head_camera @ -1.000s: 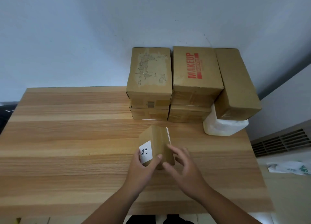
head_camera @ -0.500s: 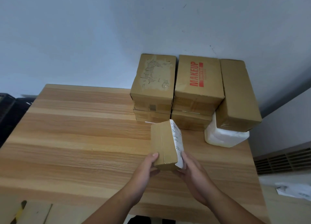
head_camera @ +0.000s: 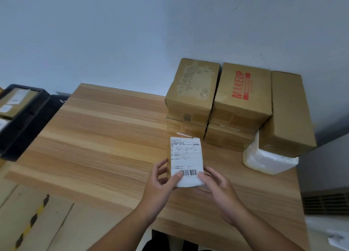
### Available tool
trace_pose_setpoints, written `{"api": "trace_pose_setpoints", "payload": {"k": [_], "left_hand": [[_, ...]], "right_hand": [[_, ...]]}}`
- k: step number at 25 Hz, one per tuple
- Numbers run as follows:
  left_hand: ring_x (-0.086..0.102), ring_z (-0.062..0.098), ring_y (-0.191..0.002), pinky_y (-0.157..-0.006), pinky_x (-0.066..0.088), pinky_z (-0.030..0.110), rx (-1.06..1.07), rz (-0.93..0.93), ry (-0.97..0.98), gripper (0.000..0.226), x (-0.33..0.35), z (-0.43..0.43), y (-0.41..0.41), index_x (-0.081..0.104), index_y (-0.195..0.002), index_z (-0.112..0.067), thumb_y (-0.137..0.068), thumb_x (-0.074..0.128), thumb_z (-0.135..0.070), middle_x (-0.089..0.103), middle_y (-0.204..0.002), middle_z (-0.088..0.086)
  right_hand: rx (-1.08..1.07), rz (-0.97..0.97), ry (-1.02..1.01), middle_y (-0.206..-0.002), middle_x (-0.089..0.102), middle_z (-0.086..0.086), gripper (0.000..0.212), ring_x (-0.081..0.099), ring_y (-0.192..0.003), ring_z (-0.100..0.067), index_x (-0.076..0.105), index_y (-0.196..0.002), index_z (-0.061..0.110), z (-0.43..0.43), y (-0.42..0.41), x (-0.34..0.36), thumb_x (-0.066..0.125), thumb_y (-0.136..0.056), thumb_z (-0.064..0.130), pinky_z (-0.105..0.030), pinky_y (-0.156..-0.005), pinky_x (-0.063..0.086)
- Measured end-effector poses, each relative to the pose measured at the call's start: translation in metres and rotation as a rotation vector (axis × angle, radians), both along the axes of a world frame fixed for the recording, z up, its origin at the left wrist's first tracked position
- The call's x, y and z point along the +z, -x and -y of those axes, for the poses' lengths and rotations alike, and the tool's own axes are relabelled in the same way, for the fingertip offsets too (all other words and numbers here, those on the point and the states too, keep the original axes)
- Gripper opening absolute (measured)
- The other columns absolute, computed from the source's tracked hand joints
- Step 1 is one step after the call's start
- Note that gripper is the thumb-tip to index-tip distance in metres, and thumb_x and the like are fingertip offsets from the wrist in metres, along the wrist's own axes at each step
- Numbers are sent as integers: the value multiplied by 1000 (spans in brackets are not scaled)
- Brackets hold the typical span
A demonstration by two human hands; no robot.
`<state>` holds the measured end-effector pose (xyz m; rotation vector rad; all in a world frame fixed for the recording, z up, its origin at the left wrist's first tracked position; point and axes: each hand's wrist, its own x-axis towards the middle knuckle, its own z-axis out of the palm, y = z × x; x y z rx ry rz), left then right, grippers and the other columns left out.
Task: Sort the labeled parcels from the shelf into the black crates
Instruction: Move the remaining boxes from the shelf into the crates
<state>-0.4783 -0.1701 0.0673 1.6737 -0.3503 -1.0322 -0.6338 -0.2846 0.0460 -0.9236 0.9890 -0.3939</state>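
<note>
Both hands hold parcel (head_camera: 186, 161) above table (head_camera: 105, 137), label facing up. Left hand (head_camera: 160, 186) pinches its lower left edge; right hand (head_camera: 219, 192) grips lower right. Black crate (head_camera: 24, 122) far left.

This looks like a parcel-sorting corner of a storeroom or mailroom. A plain wooden bench (head_camera: 105, 137) stands against a bare pale wall (head_camera: 113, 33), with brown cardboard boxes (head_camera: 192, 88) stacked at its far right, one printed "MAKEUP", beside a white plastic-wrapped package (head_camera: 268, 160). A black crate (head_camera: 24, 122) left of the bench holds labelled parcels (head_camera: 17, 101). The small parcel (head_camera: 186, 160) above the bench carries a printed shipping label with a barcode. Flattened cardboard (head_camera: 37, 222) with yellow-black tape lies lower left.
</note>
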Motion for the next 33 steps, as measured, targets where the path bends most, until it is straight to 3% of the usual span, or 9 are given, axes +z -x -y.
{"api": "trace_pose_setpoints", "payload": {"k": [7, 10, 12, 14, 16, 21, 25, 29, 33], "left_hand": [[71, 10, -106, -93, 59, 43, 114, -21, -43, 74, 8, -54, -23, 57, -133, -39, -68, 80, -65, 69, -126, -7], [71, 8, -104, -93, 58, 35, 246, -14, -50, 45, 17, -82, -44, 61, -126, -36, -89, 61, -60, 70, -122, -9], [68, 6, -105, -93, 55, 32, 349, 93, -81, 31, 22, -111, -61, 64, -121, -36, -99, 53, -54, 69, -123, -10], [62, -1, -109, -88, 49, 24, 368, 296, -182, 32, 28, -147, -78, 61, -125, -40, -98, 53, -55, 63, -125, -14], [55, -4, -113, -88, 45, 26, 332, 503, -313, 34, 33, -185, -93, 55, -130, -44, -98, 51, -56, 55, -128, -21], [43, 4, -128, -107, 33, 25, 261, 872, -578, 51, 41, -273, -115, 47, -141, -33, -96, 51, -55, 47, -138, -18], [43, 6, -132, -112, 33, 27, 326, 917, -646, 55, 41, -334, -132, 48, -142, -32, -95, 48, -59, 48, -139, -16], [43, 7, -131, -111, 29, 24, 409, 942, -715, 53, 39, -390, -149, 48, -142, -30, -96, 51, -57, 47, -139, -14], [43, 8, -130, -113, 30, 27, 453, 925, -791, 63, 37, -432, -160, 48, -141, -29, -91, 38, -65, 46, -138, -14]], "right_hand": [[198, 46, -63, -114, 78, -12, 40, 74, -107, -31, 65, -122, 10, -15, -36, 3, 76, -84, 12, -56, -98, 56], [278, 56, -19, -116, 77, -9, 55, 74, -110, -26, 67, -125, 12, -31, -57, 7, 82, -74, 24, -51, -99, 56], [345, 65, 11, -118, 77, -6, 57, 73, -112, -23, 68, -127, 16, -46, -74, 11, 83, -74, 30, -48, -101, 56], [395, 62, 36, -117, 77, -4, 59, 73, -112, -21, 69, -127, 17, -63, -91, 15, 84, -72, 33, -46, -101, 56], [437, 60, 56, -117, 77, -4, 62, 73, -112, -20, 69, -127, 15, -85, -110, 19, 84, -70, 36, -45, -102, 55], [539, 55, 68, -115, 78, -3, 57, 74, -107, -16, 66, -131, 10, -149, -164, 28, 81, -80, 29, -43, -100, 58], [626, 58, 69, -117, 77, -4, 65, 74, -109, -19, 62, -134, 8, -202, -205, 36, 82, -77, 32, -48, -103, 55], [669, 63, 70, -114, 78, -7, 44, 75, -104, -20, 64, -129, 6, -251, -241, 35, 75, -89, 19, -51, -104, 53], [719, 29, 70, -114, 78, -10, 42, 72, -110, -30, 66, -127, 7, -293, -273, 32, 74, -89, 21, -53, -105, 52]]}}
